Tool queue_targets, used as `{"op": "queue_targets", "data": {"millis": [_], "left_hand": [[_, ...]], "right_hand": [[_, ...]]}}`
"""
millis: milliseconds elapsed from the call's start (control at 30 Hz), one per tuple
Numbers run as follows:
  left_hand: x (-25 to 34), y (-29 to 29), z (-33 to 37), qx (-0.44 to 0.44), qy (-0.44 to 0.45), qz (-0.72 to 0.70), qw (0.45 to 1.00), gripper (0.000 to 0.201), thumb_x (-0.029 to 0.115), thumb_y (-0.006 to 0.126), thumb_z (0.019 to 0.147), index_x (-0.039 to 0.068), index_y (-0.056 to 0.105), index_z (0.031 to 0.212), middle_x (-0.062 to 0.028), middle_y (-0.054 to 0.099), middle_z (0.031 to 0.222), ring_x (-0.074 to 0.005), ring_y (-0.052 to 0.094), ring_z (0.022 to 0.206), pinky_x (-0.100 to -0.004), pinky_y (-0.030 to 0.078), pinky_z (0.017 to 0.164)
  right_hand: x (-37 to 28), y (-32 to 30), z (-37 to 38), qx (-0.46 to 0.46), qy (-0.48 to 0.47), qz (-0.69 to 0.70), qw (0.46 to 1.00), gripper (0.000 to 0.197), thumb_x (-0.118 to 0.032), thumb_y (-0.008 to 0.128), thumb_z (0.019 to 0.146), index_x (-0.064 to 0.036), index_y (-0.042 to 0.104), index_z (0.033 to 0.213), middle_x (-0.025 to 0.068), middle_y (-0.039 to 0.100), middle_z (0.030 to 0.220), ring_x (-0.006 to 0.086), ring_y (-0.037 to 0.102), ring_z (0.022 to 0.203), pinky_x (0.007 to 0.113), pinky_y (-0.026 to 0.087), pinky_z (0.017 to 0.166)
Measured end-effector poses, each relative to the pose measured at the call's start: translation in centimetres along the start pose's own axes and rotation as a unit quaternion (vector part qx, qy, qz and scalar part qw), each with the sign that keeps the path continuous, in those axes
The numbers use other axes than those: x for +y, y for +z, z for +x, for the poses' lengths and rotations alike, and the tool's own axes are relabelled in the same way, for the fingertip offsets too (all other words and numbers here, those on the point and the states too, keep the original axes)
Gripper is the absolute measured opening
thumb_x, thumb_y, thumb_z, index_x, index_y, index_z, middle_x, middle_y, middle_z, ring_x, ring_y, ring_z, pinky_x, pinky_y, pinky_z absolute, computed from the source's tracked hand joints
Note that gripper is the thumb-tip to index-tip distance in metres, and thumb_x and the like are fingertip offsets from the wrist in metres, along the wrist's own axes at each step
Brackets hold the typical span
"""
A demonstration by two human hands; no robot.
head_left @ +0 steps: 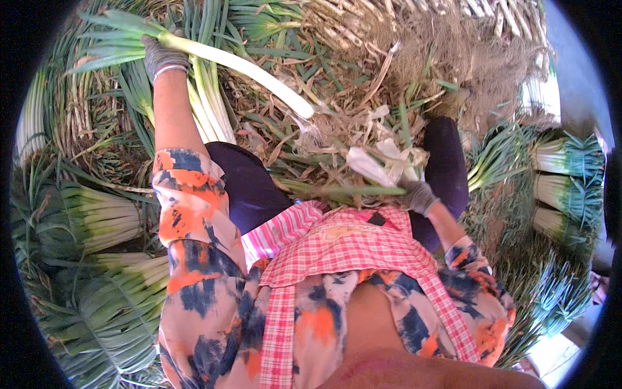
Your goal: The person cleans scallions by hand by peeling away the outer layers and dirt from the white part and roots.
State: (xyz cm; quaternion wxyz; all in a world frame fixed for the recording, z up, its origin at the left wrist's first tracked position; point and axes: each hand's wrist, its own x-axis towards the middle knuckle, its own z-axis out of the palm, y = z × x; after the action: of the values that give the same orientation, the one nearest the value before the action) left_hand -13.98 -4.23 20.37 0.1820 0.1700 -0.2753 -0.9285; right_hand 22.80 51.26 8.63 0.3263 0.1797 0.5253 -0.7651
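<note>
Scallion (204, 49): is clasped at its neck (171, 41) by the gloved left hand (164, 58); white shaft (272, 79) extended to that hand's right; a light clasp is judged best, against bruising. Right hand (420, 196): set beside husks (368, 166); closure cannot be told. Bundles (110, 217): laid below the left hand.

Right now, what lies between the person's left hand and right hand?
In the head view: the white part of the stalk, then dry litter and pale peelings.

No readable words or numbers appear anywhere.
</note>
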Motion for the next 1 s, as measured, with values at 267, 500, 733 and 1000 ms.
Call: {"op": "queue_targets", "data": {"millis": [267, 500, 733, 1000], "left_hand": [[-4.0, 1.3, -0.4, -0.037, -0.083, -0.025, 0.996, 0.049, 0.047, 0.044, 0.086, 0.002, 0.043, 0.104, -0.0149, 0.052, 0.083, -0.03, 0.054, 0.07, -0.0423, 0.049, 0.062], [-0.5, 7.8, -11.8, -0.421, -0.088, -0.229, 0.873, 0.052, 0.051, 0.052, 0.078, 0.01, 0.051, 0.11, -0.0134, 0.055, 0.104, -0.0298, 0.052, 0.095, -0.0486, 0.04, 0.087], [-2.9, 5.5, -7.7, -0.256, -0.118, -0.092, 0.955, 0.04, 0.041, 0.056, 0.079, 0.008, 0.05, 0.1, -0.012, 0.055, 0.087, -0.0284, 0.056, 0.077, -0.0442, 0.048, 0.073], [-5.8, 8.5, -13.8, -0.196, -0.159, -0.065, 0.966, 0.047, 0.045, 0.057, 0.079, 0.002, 0.047, 0.094, -0.0139, 0.051, 0.076, -0.0282, 0.054, 0.069, -0.0434, 0.05, 0.07]], "right_hand": [[-15.2, 17.6, 4.5, 0.112, -0.344, -0.405, 0.84, 0.058, -0.015, 0.068, 0.072, -0.0035, 0.041, 0.122, 0.0059, 0.054, 0.103, 0.0188, 0.052, 0.094, 0.03, 0.042, 0.086], [-15.9, 23.1, 6.8, -0.06, -0.265, -0.143, 0.952, 0.053, -0.011, 0.066, 0.069, -0.0033, 0.049, 0.118, 0.0066, 0.056, 0.108, 0.0167, 0.054, 0.095, 0.028, 0.041, 0.086], [-18.5, 20.2, 10.9, 0.194, -0.471, -0.514, 0.69, 0.042, -0.022, 0.064, 0.074, -0.0006, 0.052, 0.108, 0.0175, 0.057, 0.1, 0.0282, 0.057, 0.091, 0.035, 0.043, 0.083], [-21.4, 29.1, 15.4, 0.287, -0.488, -0.484, 0.667, 0.036, -0.028, 0.059, 0.079, 0.0005, 0.055, 0.101, 0.0143, 0.061, 0.084, 0.0235, 0.059, 0.077, 0.034, 0.047, 0.067]]}}
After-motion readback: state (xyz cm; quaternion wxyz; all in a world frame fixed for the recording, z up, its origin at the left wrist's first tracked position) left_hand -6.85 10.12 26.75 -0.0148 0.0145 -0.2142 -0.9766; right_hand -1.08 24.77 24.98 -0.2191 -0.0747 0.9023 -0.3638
